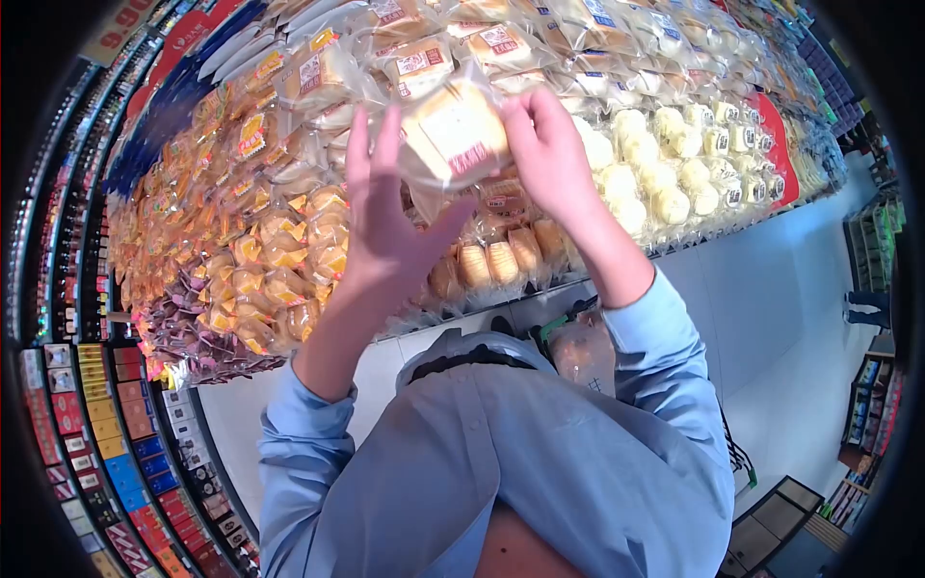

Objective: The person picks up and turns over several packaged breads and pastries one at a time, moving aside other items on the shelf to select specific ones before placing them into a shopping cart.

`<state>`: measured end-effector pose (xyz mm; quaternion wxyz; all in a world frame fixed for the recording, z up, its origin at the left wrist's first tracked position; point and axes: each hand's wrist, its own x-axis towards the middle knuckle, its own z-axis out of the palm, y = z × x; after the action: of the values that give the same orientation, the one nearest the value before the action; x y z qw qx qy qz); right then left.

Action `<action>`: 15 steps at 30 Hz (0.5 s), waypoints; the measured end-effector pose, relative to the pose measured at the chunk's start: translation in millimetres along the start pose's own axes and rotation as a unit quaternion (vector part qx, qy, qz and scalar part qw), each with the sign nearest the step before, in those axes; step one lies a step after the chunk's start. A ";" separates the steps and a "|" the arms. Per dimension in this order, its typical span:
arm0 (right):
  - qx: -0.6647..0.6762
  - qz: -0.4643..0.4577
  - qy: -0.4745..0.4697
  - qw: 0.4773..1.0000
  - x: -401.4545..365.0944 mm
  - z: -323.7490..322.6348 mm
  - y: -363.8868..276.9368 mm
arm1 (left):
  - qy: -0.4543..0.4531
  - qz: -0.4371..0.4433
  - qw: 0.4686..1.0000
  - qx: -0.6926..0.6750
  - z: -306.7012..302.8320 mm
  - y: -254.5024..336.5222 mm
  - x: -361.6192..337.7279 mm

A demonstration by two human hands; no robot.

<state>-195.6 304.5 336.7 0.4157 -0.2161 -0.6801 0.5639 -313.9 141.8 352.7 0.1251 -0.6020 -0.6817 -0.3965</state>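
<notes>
Wrapped bread (453,135): raised above stacked packs (419,65) | right hand (557,164): pinching its edge | left hand (387,226): spread wide alongside, contact unclear | progress: lifted, not set down

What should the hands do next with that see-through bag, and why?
Maybe gently close the left hand on the near side of the see-through bag. The right hand seems to pinch only its right edge, while the left is open close by, so two hands would probably keep it steadier above the other packets.
</notes>
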 end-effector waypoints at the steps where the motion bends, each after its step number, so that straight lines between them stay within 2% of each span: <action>1: -0.044 -0.015 0.004 0.999 24.7 0.4 0.1 | 0.000 0.058 0.997 0.044 1.1 -7.1 15.4; 4: -0.196 -0.084 0.055 0.976 90.1 9.2 5.3 | 0.025 0.001 0.996 0.080 6.4 -28.1 61.4; 7: -0.233 -0.110 0.079 0.963 142.1 19.1 19.2 | 0.008 0.050 0.982 0.181 9.9 -75.9 99.8; 10: -0.018 0.037 0.003 0.999 164.5 33.8 26.2 | -0.024 0.031 0.960 0.278 11.0 -93.3 112.7; 15: -0.179 0.080 -0.064 0.979 166.1 37.0 22.2 | -0.040 0.046 0.944 0.326 14.2 -113.5 106.7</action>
<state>-322.6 415.5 368.4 0.2792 -0.3039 -0.7756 0.4777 -440.0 233.1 368.3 0.3050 -0.5747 -0.7495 -0.1221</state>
